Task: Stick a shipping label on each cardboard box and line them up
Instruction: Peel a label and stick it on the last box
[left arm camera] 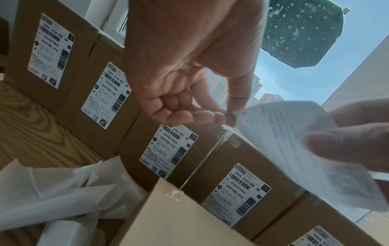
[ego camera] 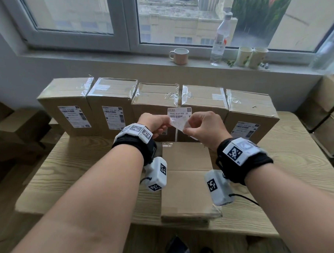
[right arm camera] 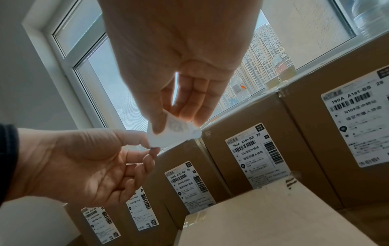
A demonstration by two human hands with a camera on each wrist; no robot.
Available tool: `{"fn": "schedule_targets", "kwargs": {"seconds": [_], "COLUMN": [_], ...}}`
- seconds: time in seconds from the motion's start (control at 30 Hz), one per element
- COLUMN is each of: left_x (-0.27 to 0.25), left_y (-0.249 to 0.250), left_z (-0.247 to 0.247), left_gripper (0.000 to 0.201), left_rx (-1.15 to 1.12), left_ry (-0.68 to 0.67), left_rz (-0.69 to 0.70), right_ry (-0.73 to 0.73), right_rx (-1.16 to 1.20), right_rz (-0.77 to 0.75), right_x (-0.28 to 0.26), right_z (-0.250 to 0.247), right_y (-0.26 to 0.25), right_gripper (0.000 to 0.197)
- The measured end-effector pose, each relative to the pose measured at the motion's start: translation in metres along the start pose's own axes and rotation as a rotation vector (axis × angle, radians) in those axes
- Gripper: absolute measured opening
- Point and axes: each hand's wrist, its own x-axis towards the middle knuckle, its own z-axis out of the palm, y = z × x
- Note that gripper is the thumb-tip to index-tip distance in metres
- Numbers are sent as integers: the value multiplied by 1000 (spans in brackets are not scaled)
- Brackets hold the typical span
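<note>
Several taped cardboard boxes (ego camera: 109, 102) stand side by side along the table's far edge, each with a white shipping label on its front. One more box (ego camera: 187, 177) lies flat on the table in front of them, below my wrists, with a bare top. Above it I hold a white shipping label (ego camera: 179, 116) between both hands. My left hand (ego camera: 167, 124) pinches its left edge between thumb and forefinger. My right hand (ego camera: 187, 130) pinches the lower corner, where the sheet curls. The same label (left arm camera: 294, 146) shows from behind in the left wrist view.
Crumpled white backing strips (left arm camera: 63, 196) lie on the wooden table (ego camera: 74, 172) left of the flat box. A mug (ego camera: 179, 56), a clear bottle (ego camera: 220, 40) and two paper cups (ego camera: 250, 57) stand on the windowsill. More cardboard boxes (ego camera: 329, 106) are stacked at the right.
</note>
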Motion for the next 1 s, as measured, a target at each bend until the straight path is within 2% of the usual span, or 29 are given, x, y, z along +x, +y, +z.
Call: {"fn": "schedule_targets", "kwargs": {"seconds": [0.2, 0.37, 0.43, 0.53, 0.63, 0.8, 0.9, 1.0], "left_x": [-3, -4, -5, -6, -10, -19, -21, -24], "left_y": [-1, -2, -3, -5, -8, -12, -16, -21], "left_z": [5, 7, 7, 6, 6, 8, 11, 14], "left_gripper": [13, 9, 4, 3, 8, 18, 34, 31], "left_rx": [4, -21, -26, -17, -36, -75, -88, -38], "left_ry": [6, 28, 17, -25, -80, -193, -214, -226], "left_rz": [1, 5, 3, -1, 17, 59, 66, 88], "right_ry": [-39, -80, -17, 45, -25, -15, 8, 15], "right_rx": [-9, 33, 42, 77, 160, 284, 300, 302], "right_rz": [4, 23, 47, 160, 245, 343, 375, 397], "right_x": [-6, -14, -14, -16, -19, -21, -22, -25], "right_z": [-1, -5, -6, -9, -11, -2, 1, 4], "right_y": [4, 5, 8, 16, 23, 33, 37, 41], "right_gripper": [14, 30, 27, 13, 2, 20, 18, 20]}}
